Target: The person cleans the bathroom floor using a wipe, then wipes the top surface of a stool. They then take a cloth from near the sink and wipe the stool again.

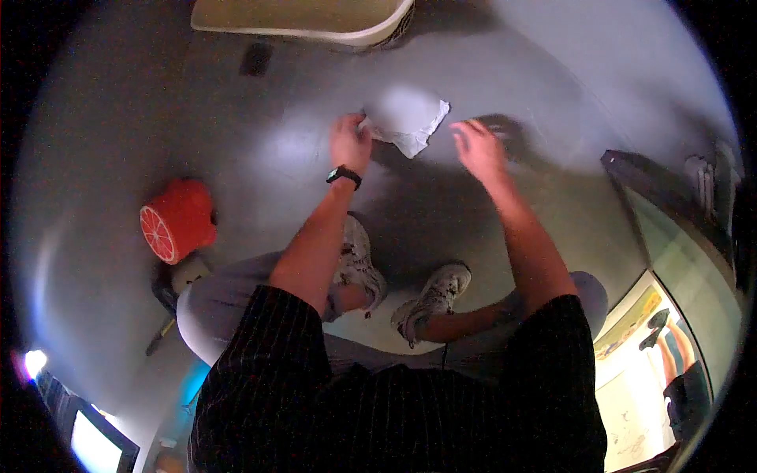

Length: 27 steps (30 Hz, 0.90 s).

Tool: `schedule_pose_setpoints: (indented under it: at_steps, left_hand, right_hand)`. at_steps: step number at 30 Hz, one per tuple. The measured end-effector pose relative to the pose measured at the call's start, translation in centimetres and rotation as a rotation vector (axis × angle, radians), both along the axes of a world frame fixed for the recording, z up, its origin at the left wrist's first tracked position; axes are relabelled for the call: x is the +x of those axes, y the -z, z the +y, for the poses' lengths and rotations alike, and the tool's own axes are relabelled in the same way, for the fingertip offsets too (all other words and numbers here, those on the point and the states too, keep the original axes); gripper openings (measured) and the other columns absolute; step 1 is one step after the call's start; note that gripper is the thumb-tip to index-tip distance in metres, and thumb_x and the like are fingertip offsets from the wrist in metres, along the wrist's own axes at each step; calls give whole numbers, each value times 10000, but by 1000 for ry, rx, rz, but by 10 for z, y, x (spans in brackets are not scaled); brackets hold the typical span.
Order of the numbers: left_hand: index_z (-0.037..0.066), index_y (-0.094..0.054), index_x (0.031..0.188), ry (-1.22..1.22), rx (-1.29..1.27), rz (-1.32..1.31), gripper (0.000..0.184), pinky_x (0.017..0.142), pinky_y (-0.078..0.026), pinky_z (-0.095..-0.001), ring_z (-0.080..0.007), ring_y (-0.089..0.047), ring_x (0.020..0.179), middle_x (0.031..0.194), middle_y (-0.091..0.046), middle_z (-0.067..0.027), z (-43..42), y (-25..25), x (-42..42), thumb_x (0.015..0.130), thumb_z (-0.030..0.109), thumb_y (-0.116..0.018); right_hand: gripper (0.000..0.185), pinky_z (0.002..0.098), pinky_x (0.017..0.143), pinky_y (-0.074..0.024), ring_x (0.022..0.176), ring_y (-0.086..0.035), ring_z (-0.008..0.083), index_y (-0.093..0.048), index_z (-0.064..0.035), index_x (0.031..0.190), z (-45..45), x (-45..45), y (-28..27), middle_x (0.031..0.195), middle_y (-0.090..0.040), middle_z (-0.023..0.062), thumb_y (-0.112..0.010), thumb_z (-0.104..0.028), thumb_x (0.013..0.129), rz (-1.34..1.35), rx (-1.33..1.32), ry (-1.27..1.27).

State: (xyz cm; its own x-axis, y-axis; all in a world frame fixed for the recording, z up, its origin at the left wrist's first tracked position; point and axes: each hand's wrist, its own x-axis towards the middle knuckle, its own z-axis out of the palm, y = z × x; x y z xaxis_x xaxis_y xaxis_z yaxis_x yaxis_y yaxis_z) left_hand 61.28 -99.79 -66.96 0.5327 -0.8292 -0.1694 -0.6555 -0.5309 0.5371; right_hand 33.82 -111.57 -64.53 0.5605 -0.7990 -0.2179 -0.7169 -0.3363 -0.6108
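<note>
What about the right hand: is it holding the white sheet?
No, the right hand is beside the white sheet, with a visible gap between its fingertips and the sheet's edge.

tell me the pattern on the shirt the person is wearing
The shirt is black with thin, pale stripes, seen in the head view.

Dim, grainy fisheye view with black corners; a bright light (35,363) glares at lower left, soft shadows darken the floor (260,213), and the white sheet (407,122), upper centre, is partly blurred.
</note>
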Motion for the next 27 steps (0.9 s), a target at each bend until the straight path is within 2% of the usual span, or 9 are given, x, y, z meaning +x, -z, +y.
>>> schedule_pose_setpoints:
  at_steps: [2,4,12,14,16,18,19,24,27]
  left_hand:
    - [100,-649,1072,152,-56,-28,228,920,-489,-451,-318,-623,1070,1130,-680,-101,2,-2,0,850,130,-685]
    - [132,-675,1065,611,16,-145,235,933,-484,-447,-276,-606,1122,1129,-678,-61,2,4,4,830,125,-683]
    - [163,-693,1091,674,362,-61,234,1067,-429,-473,-322,-514,1274,1318,-609,-68,-6,5,22,862,209,-681]
    - [135,-719,1006,887,289,-50,201,916,-508,-483,-345,-613,1084,1085,-683,-122,-19,-19,27,824,164,-639]
    - [133,-684,1008,838,364,120,167,901,-510,-412,-258,-624,1049,1079,-688,-44,-34,-9,48,859,210,-679]
    - [104,-672,1014,593,546,859,170,797,-507,-358,-173,-617,896,937,-674,-3,-64,-45,61,904,234,-659]
    - [80,-661,1031,679,467,791,194,755,-481,-314,-123,-569,849,918,-647,12,-73,-51,65,947,250,-620]
    - [137,-680,1283,512,338,825,404,952,-518,-347,-203,-663,1062,1141,-728,-53,-98,-55,68,948,362,-684]
    - [59,-716,1180,517,212,355,359,898,-539,-389,-296,-709,1015,1104,-742,-157,-95,-28,64,910,293,-679]
  right_hand:
    - [152,434,804,-556,951,-656,314,-684,-158,1047,12,24,15,985,-657,72,-663,-159,896,-96,-81,-146]
    - [143,425,834,-550,984,-643,281,-695,-175,1025,20,36,24,984,-642,57,-678,-168,883,-156,-89,-250]
    - [178,514,947,-498,1100,-631,330,-721,-137,1002,62,40,45,1133,-666,76,-721,-230,850,110,-153,-247]
    - [148,447,914,-517,1000,-678,292,-714,-125,1005,47,33,26,1053,-716,90,-707,-198,876,-2,276,-330]
    - [114,372,848,-525,872,-693,200,-704,-98,992,28,30,6,935,-737,70,-694,-159,895,-255,661,-175]
    - [130,287,764,-497,831,-618,84,-693,-48,951,0,29,2,891,-696,-10,-662,-172,928,-515,815,-78]
    - [140,279,760,-491,823,-604,85,-692,-50,956,-17,29,-7,882,-684,-13,-653,-183,933,-522,756,-67]
    - [222,281,809,-497,864,-585,101,-693,-45,1061,-62,45,-21,932,-643,-20,-678,-237,953,-514,870,319]
    - [308,331,807,-527,876,-682,170,-730,-83,1106,-67,48,32,955,-743,50,-696,-334,931,-297,603,212]
